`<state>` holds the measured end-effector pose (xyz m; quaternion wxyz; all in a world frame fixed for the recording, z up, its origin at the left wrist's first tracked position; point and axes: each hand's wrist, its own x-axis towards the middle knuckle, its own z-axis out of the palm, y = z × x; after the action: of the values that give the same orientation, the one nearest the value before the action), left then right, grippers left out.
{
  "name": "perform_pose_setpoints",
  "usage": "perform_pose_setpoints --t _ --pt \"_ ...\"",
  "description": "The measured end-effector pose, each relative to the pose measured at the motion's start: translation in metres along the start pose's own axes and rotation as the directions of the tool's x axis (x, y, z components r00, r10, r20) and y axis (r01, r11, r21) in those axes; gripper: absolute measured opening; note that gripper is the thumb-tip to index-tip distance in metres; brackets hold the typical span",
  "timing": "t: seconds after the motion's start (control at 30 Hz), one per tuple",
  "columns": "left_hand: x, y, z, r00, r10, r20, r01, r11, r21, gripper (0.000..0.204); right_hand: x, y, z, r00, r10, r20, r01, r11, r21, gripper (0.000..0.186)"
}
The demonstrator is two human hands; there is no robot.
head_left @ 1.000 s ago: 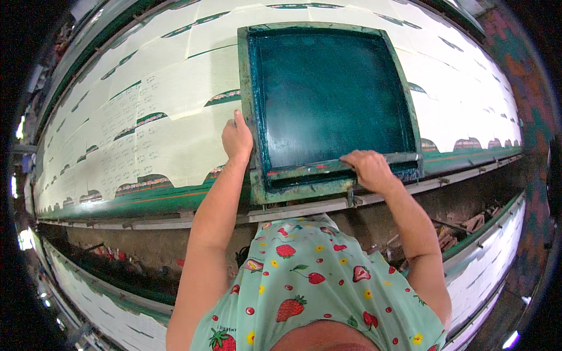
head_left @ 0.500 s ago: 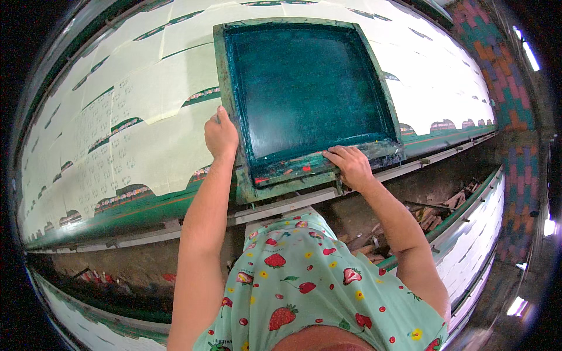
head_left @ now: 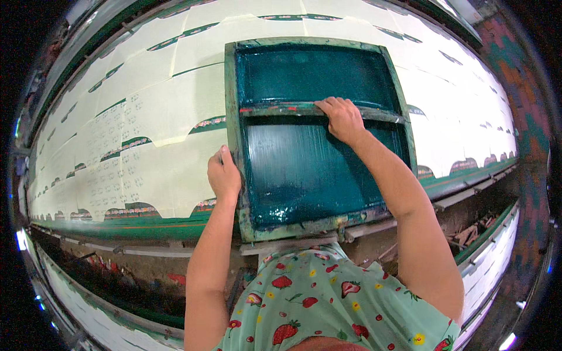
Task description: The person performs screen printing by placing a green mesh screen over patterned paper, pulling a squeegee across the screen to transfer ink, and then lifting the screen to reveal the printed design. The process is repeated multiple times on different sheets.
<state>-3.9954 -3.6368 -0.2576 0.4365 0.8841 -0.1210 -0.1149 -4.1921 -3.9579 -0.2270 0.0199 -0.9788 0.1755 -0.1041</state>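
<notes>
A screen printing frame [head_left: 232, 88] lies on the pale pieces covering the long table, its mesh [head_left: 287, 164] dark teal and wet-looking. Across the mesh, somewhat above its middle, stands a wooden squeegee [head_left: 269, 110] stained green with red patches. My right hand [head_left: 342, 121] grips the squeegee's top edge right of its centre, fingers bent over it. At the frame's left rail, my left hand [head_left: 224, 176] is closed against the wood with the thumb up; its other fingers are mostly hidden. Below the squeegee the mesh shows shiny streaks.
Pale sheet-like pieces [head_left: 170, 152] with scalloped edges cover the green table [head_left: 181, 230]. A metal rail [head_left: 140, 250] runs along its near edge. Behind me is another table [head_left: 486, 257] with white pieces; wooden scraps [head_left: 468, 235] lie between the tables.
My right hand has pushed the squeegee from the frame's near end to above its middle. My left hand stays at the left rail. The view has shifted slightly.
</notes>
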Motion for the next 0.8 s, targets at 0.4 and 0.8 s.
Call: perform_pose_setpoints --t 0.4,0.8 --pt "-0.008 0.008 0.006 0.993 0.015 -0.121 -0.001 0.994 0.113 0.056 0.164 0.119 0.031 0.999 -0.028 -0.028 0.028 1.000 -0.011 0.051" --pt "-0.020 0.010 0.004 0.986 0.019 -0.164 0.007 0.988 0.157 0.052 0.150 0.112 0.012 1.000 -0.015 -0.017 0.017 0.997 0.072 0.049"
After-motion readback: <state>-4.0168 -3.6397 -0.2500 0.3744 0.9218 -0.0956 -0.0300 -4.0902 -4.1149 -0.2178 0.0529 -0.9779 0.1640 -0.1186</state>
